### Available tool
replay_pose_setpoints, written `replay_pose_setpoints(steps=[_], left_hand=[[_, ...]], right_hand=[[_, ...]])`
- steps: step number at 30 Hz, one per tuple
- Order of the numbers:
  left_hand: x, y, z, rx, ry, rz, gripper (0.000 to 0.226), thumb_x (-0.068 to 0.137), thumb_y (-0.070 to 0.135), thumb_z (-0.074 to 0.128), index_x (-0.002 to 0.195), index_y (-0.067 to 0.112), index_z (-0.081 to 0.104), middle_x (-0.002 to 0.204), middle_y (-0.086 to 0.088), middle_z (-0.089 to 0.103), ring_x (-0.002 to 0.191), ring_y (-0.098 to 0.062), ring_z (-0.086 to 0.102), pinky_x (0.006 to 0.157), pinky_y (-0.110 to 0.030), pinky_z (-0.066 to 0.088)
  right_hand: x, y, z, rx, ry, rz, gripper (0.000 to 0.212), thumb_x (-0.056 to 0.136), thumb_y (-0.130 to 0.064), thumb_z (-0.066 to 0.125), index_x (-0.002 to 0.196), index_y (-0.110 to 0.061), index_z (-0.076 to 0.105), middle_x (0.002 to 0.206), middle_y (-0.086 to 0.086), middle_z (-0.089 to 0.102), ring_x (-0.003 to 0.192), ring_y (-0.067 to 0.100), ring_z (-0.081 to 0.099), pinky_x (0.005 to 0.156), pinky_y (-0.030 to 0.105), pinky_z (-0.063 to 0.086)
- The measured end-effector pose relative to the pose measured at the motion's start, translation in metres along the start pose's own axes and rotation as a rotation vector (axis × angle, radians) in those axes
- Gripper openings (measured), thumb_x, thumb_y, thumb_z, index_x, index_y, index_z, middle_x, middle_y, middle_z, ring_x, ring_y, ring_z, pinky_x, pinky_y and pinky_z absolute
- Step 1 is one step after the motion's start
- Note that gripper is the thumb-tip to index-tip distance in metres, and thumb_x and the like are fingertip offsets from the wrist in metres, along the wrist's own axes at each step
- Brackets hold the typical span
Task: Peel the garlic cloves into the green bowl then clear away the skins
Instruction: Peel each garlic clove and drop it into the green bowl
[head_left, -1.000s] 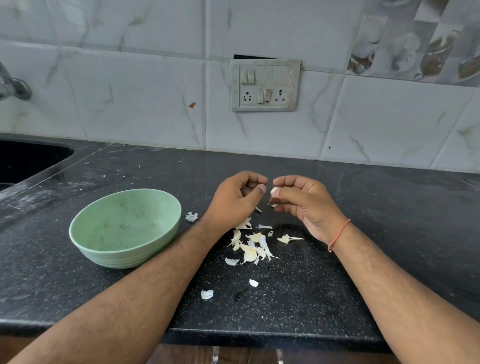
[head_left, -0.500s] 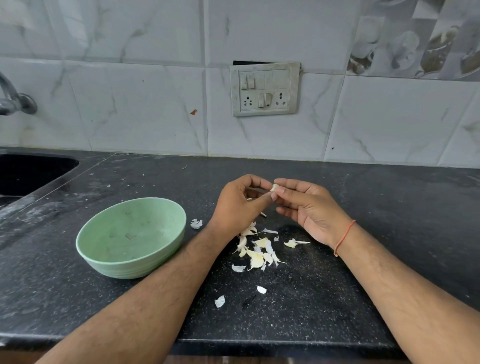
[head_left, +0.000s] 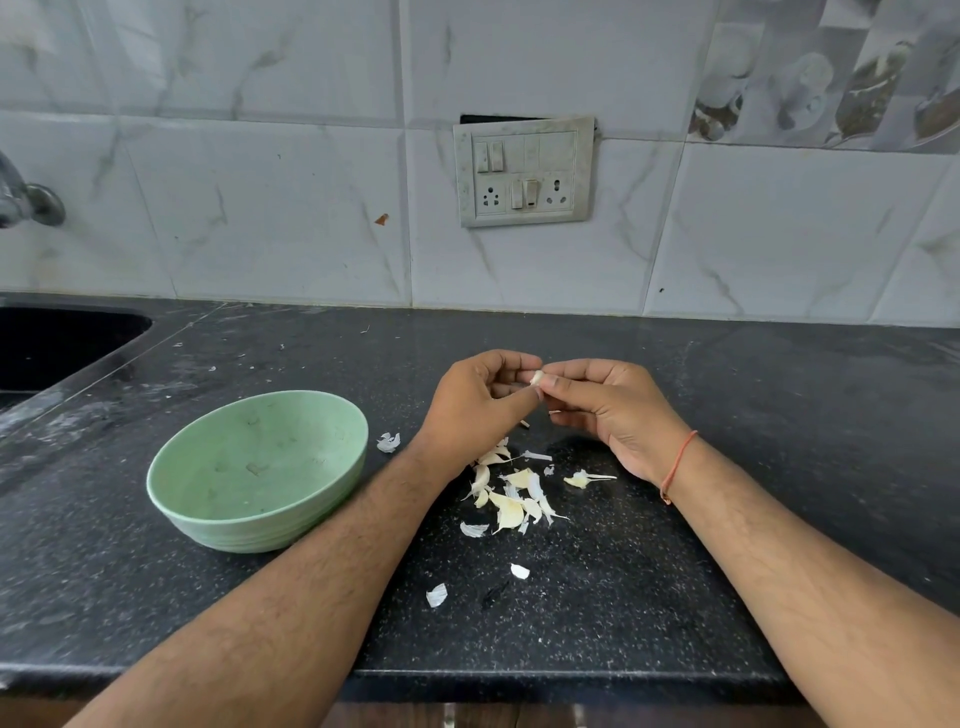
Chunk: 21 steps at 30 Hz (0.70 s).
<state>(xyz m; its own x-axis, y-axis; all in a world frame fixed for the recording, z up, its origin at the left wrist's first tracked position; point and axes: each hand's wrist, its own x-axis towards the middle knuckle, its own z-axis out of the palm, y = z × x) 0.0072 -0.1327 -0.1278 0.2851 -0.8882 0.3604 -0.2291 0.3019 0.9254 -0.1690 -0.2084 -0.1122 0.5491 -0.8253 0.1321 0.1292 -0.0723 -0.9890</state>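
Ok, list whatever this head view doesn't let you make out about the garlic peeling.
- Small white garlic clove: only a tip shows in the head view; fingers of the left hand and right hand cover the rest, so peel progress is unclear.
- Pale garlic pieces on the black counter: the left wrist hides some; cloves and skins are hard to separate.
- Metal tap: cut off by the left edge.
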Motion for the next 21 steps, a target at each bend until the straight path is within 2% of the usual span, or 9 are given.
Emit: replay_pose_setpoints(steps=[3, 6, 8, 10, 13, 15, 19, 21], left_hand=[[0.0, 0.0, 0.001, 0.001, 0.048, -0.036, 0.013, 0.097, 0.027, 0.073, 0.107, 0.027, 0.08, 0.084, 0.003, 0.076, 0.077, -0.016, 0.065, 0.081, -0.038, 0.061], [0.001, 0.0, 0.001, 0.059, 0.064, -0.018, 0.014, 0.099, 0.037, 0.072, 0.104, 0.028, 0.081, 0.076, 0.007, 0.074, 0.071, -0.018, 0.064, 0.078, -0.038, 0.06], [0.002, -0.001, 0.001, 0.104, 0.061, -0.017, 0.017, 0.099, 0.043, 0.071, 0.101, 0.031, 0.083, 0.079, 0.002, 0.078, 0.077, -0.03, 0.073, 0.085, -0.044, 0.065], [0.003, -0.002, 0.001, 0.149, 0.053, -0.029, 0.024, 0.097, 0.051, 0.068, 0.095, 0.033, 0.083, 0.082, -0.006, 0.079, 0.086, -0.036, 0.075, 0.084, -0.053, 0.065], [0.004, -0.002, 0.002, 0.2, 0.039, -0.046, 0.031, 0.101, 0.051, 0.065, 0.089, 0.029, 0.084, 0.08, -0.002, 0.079, 0.085, -0.034, 0.077, 0.083, -0.054, 0.065], [0.004, -0.002, 0.002, 0.203, 0.032, -0.061, 0.03, 0.103, 0.046, 0.065, 0.09, 0.027, 0.084, 0.08, 0.002, 0.08, 0.085, -0.032, 0.078, 0.084, -0.053, 0.065], [0.004, -0.004, 0.002, 0.197, 0.013, -0.043, 0.023, 0.099, 0.05, 0.067, 0.097, 0.035, 0.085, 0.085, 0.003, 0.081, 0.084, -0.028, 0.079, 0.084, -0.053, 0.065], [0.003, -0.004, 0.002, 0.179, 0.001, -0.047, 0.024, 0.097, 0.052, 0.068, 0.1, 0.036, 0.085, 0.086, 0.003, 0.082, 0.086, -0.028, 0.079, 0.084, -0.053, 0.065]], right_hand=[[0.0, 0.001, 0.003, -0.076, 0.061, -0.054, 0.02, 0.088, -0.011, 0.084, 0.108, -0.006, 0.082, 0.103, 0.015, 0.081, 0.092, 0.023, 0.073, 0.083, 0.037, 0.062], [-0.001, 0.001, 0.006, -0.159, 0.072, -0.101, 0.02, 0.09, -0.01, 0.083, 0.11, -0.006, 0.081, 0.101, 0.011, 0.082, 0.096, 0.021, 0.077, 0.083, 0.039, 0.063], [-0.001, 0.0, 0.006, -0.196, 0.086, -0.121, 0.018, 0.09, -0.011, 0.083, 0.108, -0.007, 0.081, 0.099, 0.011, 0.082, 0.097, 0.021, 0.078, 0.083, 0.041, 0.064], [-0.001, 0.0, 0.008, -0.22, 0.108, -0.145, 0.018, 0.089, -0.013, 0.085, 0.106, -0.008, 0.082, 0.096, 0.012, 0.082, 0.095, 0.022, 0.078, 0.082, 0.04, 0.065], [-0.001, -0.001, 0.009, -0.254, 0.148, -0.184, 0.018, 0.087, -0.018, 0.088, 0.103, -0.011, 0.082, 0.092, 0.015, 0.08, 0.085, 0.019, 0.075, 0.077, 0.036, 0.066], [-0.001, -0.001, 0.01, -0.32, 0.169, -0.212, 0.018, 0.086, -0.023, 0.089, 0.101, -0.016, 0.083, 0.085, 0.009, 0.079, 0.079, 0.016, 0.074, 0.076, 0.035, 0.065], [0.001, 0.003, 0.015, -0.472, 0.221, -0.264, 0.013, 0.086, -0.023, 0.087, 0.098, -0.025, 0.084, 0.084, -0.002, 0.08, 0.084, 0.021, 0.079, 0.083, 0.045, 0.067], [0.001, 0.003, 0.018, -0.532, 0.241, -0.286, 0.013, 0.085, -0.022, 0.085, 0.097, -0.028, 0.083, 0.081, -0.005, 0.079, 0.079, 0.017, 0.078, 0.083, 0.041, 0.067]])
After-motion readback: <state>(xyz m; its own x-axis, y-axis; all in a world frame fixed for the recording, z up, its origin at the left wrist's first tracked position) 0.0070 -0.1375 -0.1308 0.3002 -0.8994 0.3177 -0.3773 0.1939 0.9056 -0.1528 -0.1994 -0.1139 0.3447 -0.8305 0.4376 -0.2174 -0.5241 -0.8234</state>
